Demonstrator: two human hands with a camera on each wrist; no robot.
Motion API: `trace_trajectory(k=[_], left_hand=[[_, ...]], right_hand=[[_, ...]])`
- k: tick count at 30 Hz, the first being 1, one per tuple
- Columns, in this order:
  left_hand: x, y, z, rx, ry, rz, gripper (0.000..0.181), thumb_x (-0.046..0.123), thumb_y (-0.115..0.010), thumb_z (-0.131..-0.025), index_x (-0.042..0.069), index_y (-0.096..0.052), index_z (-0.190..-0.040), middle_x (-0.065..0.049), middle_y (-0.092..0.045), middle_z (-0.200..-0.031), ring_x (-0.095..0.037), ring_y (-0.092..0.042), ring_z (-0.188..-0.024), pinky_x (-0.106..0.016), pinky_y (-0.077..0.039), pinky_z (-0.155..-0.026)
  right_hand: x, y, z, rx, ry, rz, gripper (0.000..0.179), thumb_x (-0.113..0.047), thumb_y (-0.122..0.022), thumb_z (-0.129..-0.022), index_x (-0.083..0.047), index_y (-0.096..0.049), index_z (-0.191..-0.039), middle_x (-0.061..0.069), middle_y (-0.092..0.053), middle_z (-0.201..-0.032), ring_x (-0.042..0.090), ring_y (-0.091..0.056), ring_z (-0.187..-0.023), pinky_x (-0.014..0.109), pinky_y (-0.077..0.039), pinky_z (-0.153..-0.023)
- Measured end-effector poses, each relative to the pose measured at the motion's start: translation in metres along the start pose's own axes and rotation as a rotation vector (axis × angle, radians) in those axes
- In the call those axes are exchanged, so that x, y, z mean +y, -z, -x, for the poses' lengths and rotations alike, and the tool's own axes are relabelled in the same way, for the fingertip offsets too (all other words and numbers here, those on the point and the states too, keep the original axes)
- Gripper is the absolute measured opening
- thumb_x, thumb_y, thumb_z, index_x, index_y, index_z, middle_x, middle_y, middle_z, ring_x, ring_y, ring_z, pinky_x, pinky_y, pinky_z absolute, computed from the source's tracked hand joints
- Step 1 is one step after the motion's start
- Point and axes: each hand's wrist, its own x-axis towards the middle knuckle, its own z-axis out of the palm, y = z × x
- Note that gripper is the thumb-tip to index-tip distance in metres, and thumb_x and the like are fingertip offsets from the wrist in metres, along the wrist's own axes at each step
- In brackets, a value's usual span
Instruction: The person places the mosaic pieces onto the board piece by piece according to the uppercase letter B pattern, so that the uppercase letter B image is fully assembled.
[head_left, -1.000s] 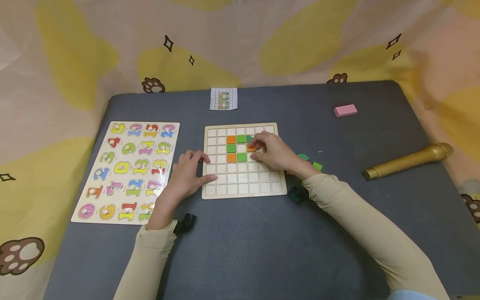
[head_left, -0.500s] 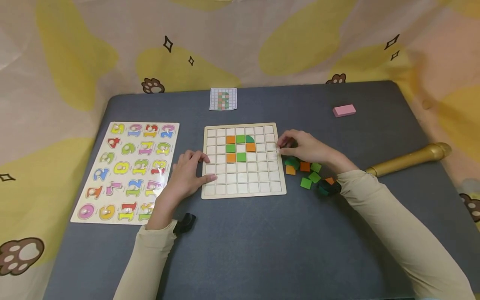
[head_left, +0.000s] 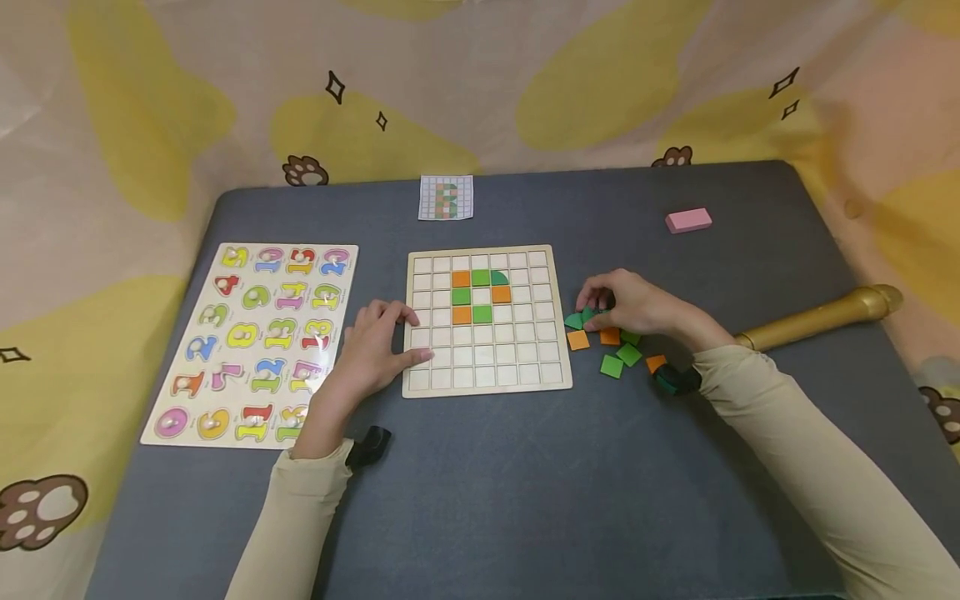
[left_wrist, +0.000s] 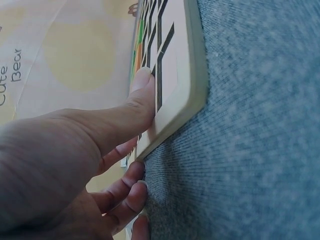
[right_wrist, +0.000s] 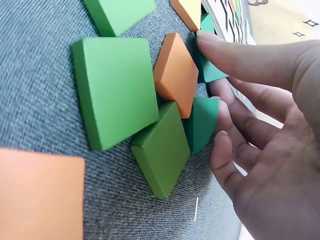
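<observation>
A pale wooden grid board [head_left: 487, 379] lies mid-table, bearing several orange and green square tiles and one dark green quarter-circle tile [head_left: 498, 278]. At its left edge rests my left hand [head_left: 372, 348]; the thumb [left_wrist: 137, 102] lies over the rim, and the other fingers are beside the edge. My right hand [head_left: 633, 304] is right of the board, over the loose tiles. Its thumb and forefinger pinch a dark green quarter-circle tile [right_wrist: 209, 70], partly hidden by the thumb. Close by lie an orange square tile [right_wrist: 176, 72] and green square tiles [right_wrist: 117, 90].
A number puzzle board [head_left: 255, 333] lies at left, near my left forearm. A small pattern card [head_left: 446, 198] is at the back edge. A pink block [head_left: 688, 221] and a gold microphone-shaped object [head_left: 825, 318] are at right, the latter beside my right wrist.
My right hand has moved from the board's tiles rightward to the loose pile, leaving the quarter-circle and orange tiles in view on the grid. My left hand has stayed at the board's edge.
</observation>
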Motion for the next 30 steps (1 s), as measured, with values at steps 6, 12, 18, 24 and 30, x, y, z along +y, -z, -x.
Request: trace_trajectory(k=[6, 12, 18, 24, 30], left_hand=[[0.000, 0.000, 0.000, -0.011, 0.011, 0.002, 0.052, 0.031, -0.087, -0.090, 0.009, -0.057, -0.126, -0.023, -0.049, -0.142, -0.042, -0.042, -0.132, -0.065, -0.030, -0.109], [0.000, 0.000, 0.000, -0.009, 0.014, 0.006, 0.052, 0.031, -0.087, -0.090, 0.010, -0.057, -0.127, -0.023, -0.049, -0.143, -0.042, -0.042, -0.133, -0.063, -0.032, -0.108], [-0.001, -0.001, 0.000, -0.009, 0.014, 0.009, 0.052, 0.030, -0.088, -0.089, 0.010, -0.057, -0.127, -0.023, -0.050, -0.142, -0.042, -0.042, -0.133, -0.064, -0.031, -0.110], [-0.001, -0.002, 0.000, -0.011, 0.010, 0.004, 0.051, 0.031, -0.087, -0.090, 0.010, -0.058, -0.126, -0.023, -0.050, -0.141, -0.043, -0.042, -0.133, -0.066, -0.030, -0.111], [-0.002, -0.001, -0.001, 0.003, -0.005, -0.001, 0.049, 0.030, -0.087, -0.090, 0.010, -0.058, -0.124, -0.023, -0.051, -0.141, -0.044, -0.043, -0.133, -0.064, -0.031, -0.108]], right_hand=[[0.000, -0.003, -0.002, 0.089, 0.001, -0.007, 0.010, -0.005, -0.078, -0.096, -0.005, -0.075, -0.105, 0.011, -0.068, -0.091, 0.023, -0.056, -0.082, 0.028, -0.045, -0.072], [-0.005, -0.009, -0.004, 0.190, 0.047, -0.010, 0.018, -0.006, -0.072, -0.100, -0.005, -0.080, -0.117, 0.013, -0.073, -0.102, 0.022, -0.049, -0.074, 0.028, -0.038, -0.066], [-0.017, -0.019, -0.012, 0.309, 0.077, -0.082, 0.011, -0.010, -0.076, -0.098, -0.004, -0.080, -0.107, 0.013, -0.074, -0.092, 0.023, -0.051, -0.073, 0.027, -0.038, -0.066], [-0.027, -0.030, -0.017, 0.359, 0.051, -0.205, 0.008, -0.007, -0.079, -0.095, -0.002, -0.076, -0.101, 0.016, -0.074, -0.093, 0.023, -0.065, -0.078, 0.021, -0.051, -0.067], [-0.038, -0.043, -0.024, 0.332, 0.044, -0.319, 0.010, -0.007, -0.077, -0.097, 0.000, -0.074, -0.104, 0.019, -0.077, -0.095, 0.023, -0.076, -0.078, 0.029, -0.061, -0.070]])
